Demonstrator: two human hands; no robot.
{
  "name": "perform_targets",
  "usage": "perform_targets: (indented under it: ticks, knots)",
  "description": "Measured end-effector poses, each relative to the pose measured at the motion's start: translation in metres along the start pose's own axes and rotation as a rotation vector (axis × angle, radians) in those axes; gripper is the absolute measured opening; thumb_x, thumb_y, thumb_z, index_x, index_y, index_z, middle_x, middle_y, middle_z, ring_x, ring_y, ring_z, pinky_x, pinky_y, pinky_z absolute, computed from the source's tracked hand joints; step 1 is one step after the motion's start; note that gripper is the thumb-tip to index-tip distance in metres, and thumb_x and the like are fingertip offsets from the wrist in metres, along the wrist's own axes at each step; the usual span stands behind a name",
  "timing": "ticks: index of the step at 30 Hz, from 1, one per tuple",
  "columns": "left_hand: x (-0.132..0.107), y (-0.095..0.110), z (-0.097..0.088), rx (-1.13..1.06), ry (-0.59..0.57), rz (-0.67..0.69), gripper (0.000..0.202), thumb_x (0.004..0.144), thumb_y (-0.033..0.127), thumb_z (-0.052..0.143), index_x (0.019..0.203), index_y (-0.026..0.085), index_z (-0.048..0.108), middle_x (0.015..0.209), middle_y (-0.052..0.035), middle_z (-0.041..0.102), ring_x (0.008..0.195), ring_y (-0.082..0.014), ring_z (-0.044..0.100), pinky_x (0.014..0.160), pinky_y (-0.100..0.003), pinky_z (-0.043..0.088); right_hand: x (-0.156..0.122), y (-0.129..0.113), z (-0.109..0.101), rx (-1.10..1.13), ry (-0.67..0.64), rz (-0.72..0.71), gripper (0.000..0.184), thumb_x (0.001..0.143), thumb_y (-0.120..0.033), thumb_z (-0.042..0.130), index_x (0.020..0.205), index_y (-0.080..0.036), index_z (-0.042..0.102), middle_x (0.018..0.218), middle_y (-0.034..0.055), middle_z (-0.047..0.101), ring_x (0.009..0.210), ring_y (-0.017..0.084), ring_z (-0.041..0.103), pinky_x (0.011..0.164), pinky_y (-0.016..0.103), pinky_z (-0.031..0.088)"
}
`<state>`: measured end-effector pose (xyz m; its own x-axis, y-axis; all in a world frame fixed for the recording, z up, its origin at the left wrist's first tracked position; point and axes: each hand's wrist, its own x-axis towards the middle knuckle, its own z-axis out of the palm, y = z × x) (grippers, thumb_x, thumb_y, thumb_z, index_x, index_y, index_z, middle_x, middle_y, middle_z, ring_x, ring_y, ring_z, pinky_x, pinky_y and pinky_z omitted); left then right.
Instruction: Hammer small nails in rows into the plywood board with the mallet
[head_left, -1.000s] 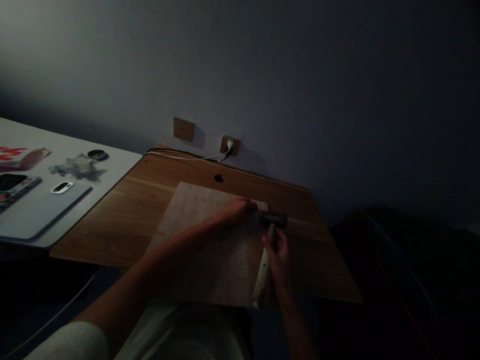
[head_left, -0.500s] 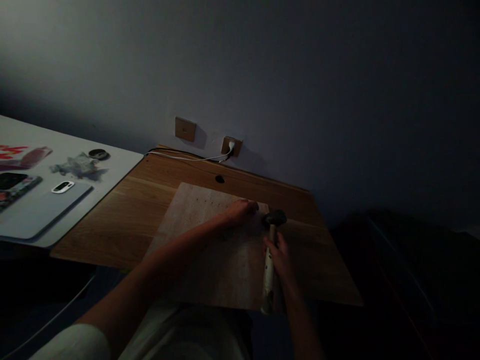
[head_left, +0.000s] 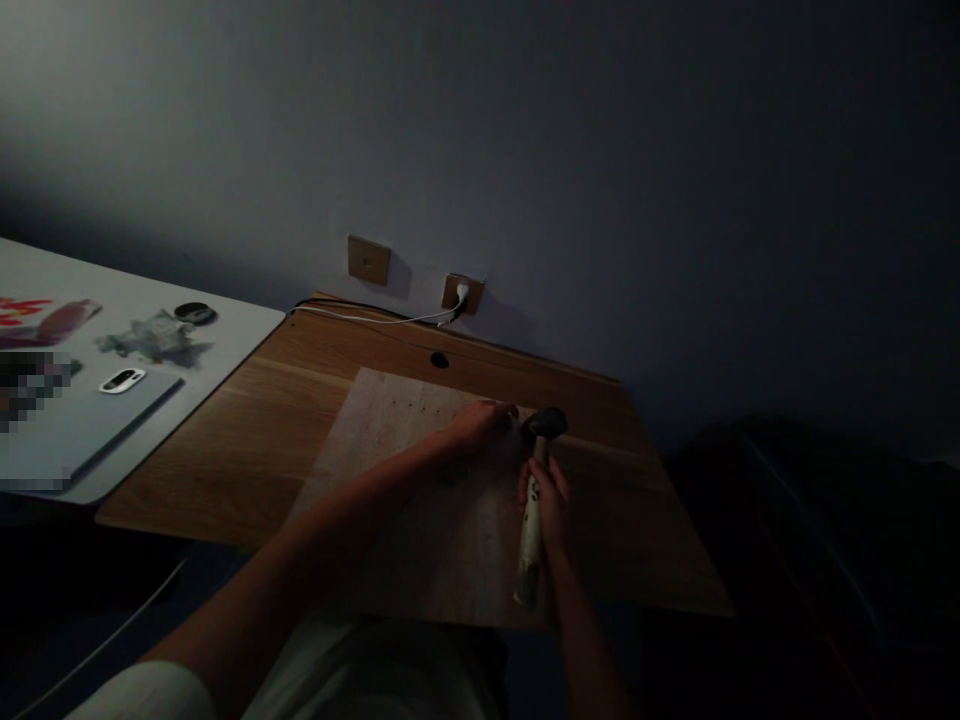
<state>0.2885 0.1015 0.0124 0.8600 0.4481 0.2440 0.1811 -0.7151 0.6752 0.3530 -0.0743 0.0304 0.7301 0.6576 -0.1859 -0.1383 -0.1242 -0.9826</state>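
A pale wooden board [head_left: 472, 550] lies on the wooden desk, with a row of small dark marks near its far edge. Toward that edge's right end, my left hand [head_left: 478, 425] rests on the board, fingertips pinched together. Whatever sits between those fingertips is too small and dark to make out. My right hand [head_left: 553, 495] grips a hammer [head_left: 529, 545] high on its light, worn handle. The dark hammer head is just right of my left fingertips, above the board's right far corner.
The wooden desk [head_left: 285, 370] has a round cable hole [head_left: 439, 360]. Behind it, a plug and cables run from a wall socket [head_left: 471, 292]. On a white table [head_left: 247, 325] at left are a grey scale-like slab [head_left: 142, 410], crumpled plastic [head_left: 157, 340] and a round dark object [head_left: 196, 313].
My right hand has moved the hammer slightly left and away from me, bringing its head closer to my left fingertips. My left hand keeps its place on the board.
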Motion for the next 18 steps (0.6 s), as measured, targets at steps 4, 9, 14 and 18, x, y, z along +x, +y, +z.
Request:
perform_targets:
  ticks: [4,9,14,18]
  knots:
    - [0.0,0.0,0.001,0.021,0.003,-0.006,0.029,0.085,0.014,0.057,0.113,0.018,0.065,0.098,-0.0058,0.075,0.09,-0.0203,0.069,0.078,-0.027,0.05,-0.005,0.0,0.0,0.034,-0.012,0.016,0.033,0.075,-0.053,0.069,0.079,-0.023,0.055,0.044,-0.0077,0.052,0.033,0.009,0.04,0.032,0.019,0.032]
    - [0.0,0.0,0.001,0.029,0.017,-0.004,0.023,0.085,0.016,0.056,0.106,0.017,0.064,0.101,-0.0072,0.072,0.09,-0.0208,0.068,0.079,-0.028,0.05,-0.009,-0.003,0.002,0.075,-0.059,0.012,0.031,0.077,-0.052,0.068,0.082,-0.022,0.06,0.044,-0.0073,0.053,0.031,0.008,0.039,0.031,0.018,0.031]
    - [-0.001,-0.001,0.0,-0.018,0.027,0.016,0.025,0.086,0.014,0.055,0.11,0.016,0.061,0.098,-0.0063,0.073,0.087,-0.0194,0.068,0.077,-0.027,0.05,-0.012,-0.005,0.003,0.121,-0.089,-0.034,0.03,0.078,-0.05,0.07,0.083,-0.022,0.06,0.044,-0.008,0.051,0.032,0.008,0.038,0.031,0.017,0.031]
    - [-0.001,-0.002,0.001,-0.068,0.02,0.002,0.034,0.084,0.011,0.056,0.117,0.018,0.059,0.095,-0.0038,0.074,0.087,-0.0183,0.069,0.075,-0.027,0.051,-0.014,-0.007,0.003,0.108,-0.118,-0.026,0.03,0.08,-0.051,0.069,0.084,-0.022,0.061,0.043,-0.0078,0.05,0.032,0.008,0.038,0.031,0.018,0.031]
